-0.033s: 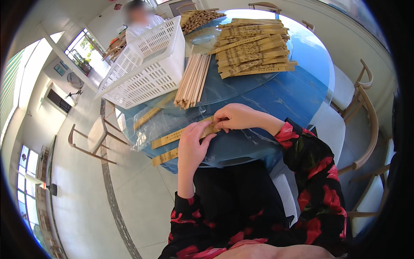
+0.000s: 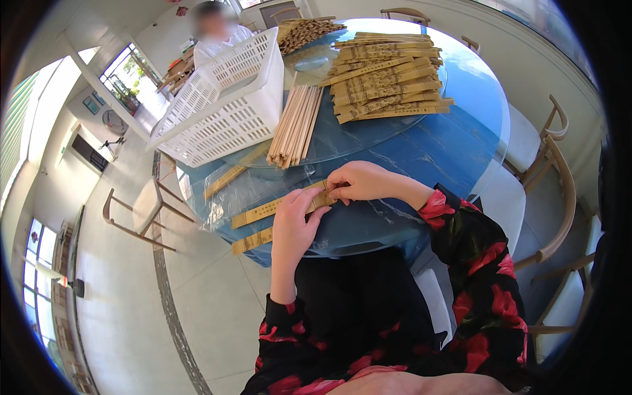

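Note:
Close to the table's near edge, my left hand (image 2: 293, 220) pinches a tan paper chopstick sleeve (image 2: 263, 234) near its right end, fingers bent over it. My right hand (image 2: 362, 179) meets it there, thumb and fingertips closed on the sleeve's end. Whether a chopstick is between the fingertips is hidden. Just beyond lies another tan printed sleeve (image 2: 249, 216), partly covered by my left hand. Ahead of my hands rests a bundle of bare wooden chopsticks (image 2: 296, 125). To its right, a large heap of tan chopstick sleeves (image 2: 388, 79) is stacked on the glass turntable.
A white slotted plastic basket (image 2: 227, 122) stands at the table's left. Clear plastic film (image 2: 220, 204) and a loose sleeve (image 2: 225, 181) lie before it. Another chopstick pile (image 2: 306, 34) is farther back. Across the table sits a person (image 2: 214, 39). Wooden chairs (image 2: 559, 184) surround the round table.
The view shifts very slightly. Both hands keep their hold at the sleeve's end, and nothing else has visibly moved.

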Demonstrator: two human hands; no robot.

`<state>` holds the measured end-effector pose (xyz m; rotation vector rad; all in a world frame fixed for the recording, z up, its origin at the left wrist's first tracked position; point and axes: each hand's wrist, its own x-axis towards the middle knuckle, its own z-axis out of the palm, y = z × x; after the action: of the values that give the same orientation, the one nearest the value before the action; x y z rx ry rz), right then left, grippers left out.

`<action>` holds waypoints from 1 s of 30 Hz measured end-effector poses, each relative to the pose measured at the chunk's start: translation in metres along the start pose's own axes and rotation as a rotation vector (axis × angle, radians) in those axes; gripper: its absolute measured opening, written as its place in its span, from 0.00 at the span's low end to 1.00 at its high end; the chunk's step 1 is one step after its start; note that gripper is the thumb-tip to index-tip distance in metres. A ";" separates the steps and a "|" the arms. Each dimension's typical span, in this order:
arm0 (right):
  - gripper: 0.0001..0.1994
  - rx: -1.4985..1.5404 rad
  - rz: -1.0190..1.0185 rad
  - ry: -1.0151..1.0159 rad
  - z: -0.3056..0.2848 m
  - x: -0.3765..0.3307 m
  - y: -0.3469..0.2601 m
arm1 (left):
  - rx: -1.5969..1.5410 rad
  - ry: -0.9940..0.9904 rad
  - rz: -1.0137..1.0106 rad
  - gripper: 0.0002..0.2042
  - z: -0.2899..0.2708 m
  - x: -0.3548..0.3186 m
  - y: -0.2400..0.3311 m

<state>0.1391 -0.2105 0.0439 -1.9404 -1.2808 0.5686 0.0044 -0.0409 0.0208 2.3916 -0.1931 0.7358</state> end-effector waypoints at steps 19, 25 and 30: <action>0.20 -0.805 -0.349 0.499 -0.001 0.053 0.010 | -0.010 0.073 0.034 0.17 0.000 -0.001 -0.004; 0.17 -0.963 -0.373 0.514 0.000 0.047 0.010 | -0.010 0.086 -0.021 0.16 -0.001 -0.002 -0.004; 0.11 -0.970 -0.480 0.530 -0.001 0.051 0.014 | 0.017 0.084 -0.038 0.16 -0.001 -0.002 -0.003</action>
<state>0.1688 -0.1673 0.0348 -2.1235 -1.7147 -0.9163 0.0030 -0.0384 0.0187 2.3684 -0.1063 0.8212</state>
